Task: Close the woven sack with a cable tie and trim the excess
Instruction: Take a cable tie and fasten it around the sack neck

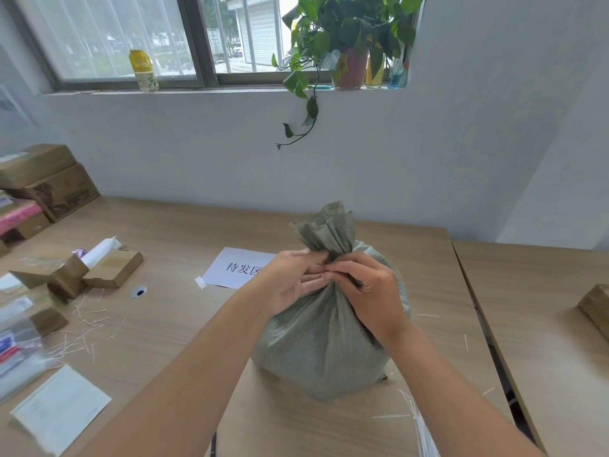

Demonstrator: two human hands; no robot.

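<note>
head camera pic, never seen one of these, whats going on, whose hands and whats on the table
There is no machine here. A person wears a camera on the head, looking down at their own bare hands. The left hand and right hand pinch the gathered neck of a grey-green woven sack that stands on a wooden table. Whether a cable tie is on yet is hidden by the fingers. Also there: a paper sign, small cardboard boxes, and thin white strips near the right forearm, possibly cable ties.

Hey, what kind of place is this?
Probably a small packing or shipping room: stacked cardboard boxes, a woven sack being tied on a wooden table, and a paper sign.
</note>
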